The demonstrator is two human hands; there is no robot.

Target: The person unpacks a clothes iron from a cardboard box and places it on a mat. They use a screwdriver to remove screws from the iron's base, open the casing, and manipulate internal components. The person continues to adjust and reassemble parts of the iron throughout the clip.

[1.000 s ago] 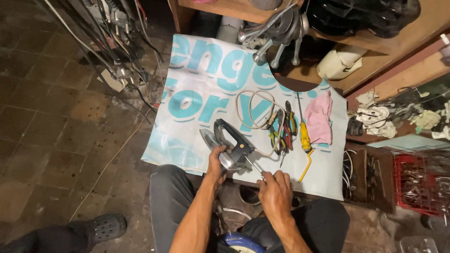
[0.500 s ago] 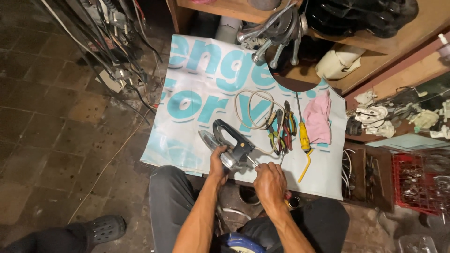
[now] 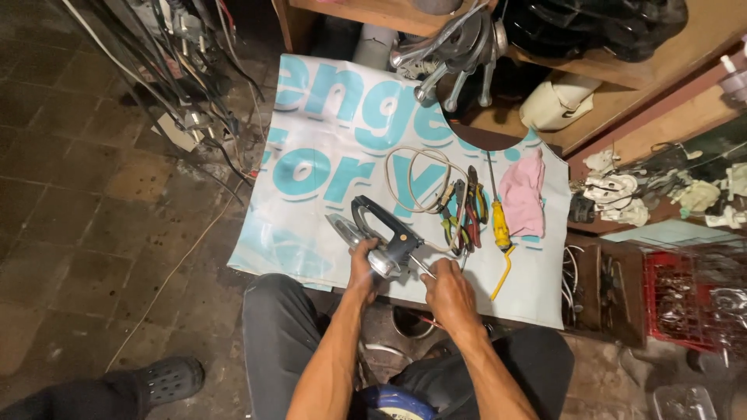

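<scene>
Left hand point(image 3: 362, 268) grips the rear end of a clothes iron point(image 3: 373, 237), fingers clenched round it. The iron lies at the near edge of a printed banner sheet point(image 3: 311, 163) spread on the floor. Right hand point(image 3: 447, 292) is closed on a thin screwdriver point(image 3: 420, 268), tip at the iron's rear. Just beside, toward the sheet's right edge: pliers point(image 3: 467, 214), yellow-handled screwdriver point(image 3: 499, 222), pink cloth point(image 3: 523, 190).
</scene>
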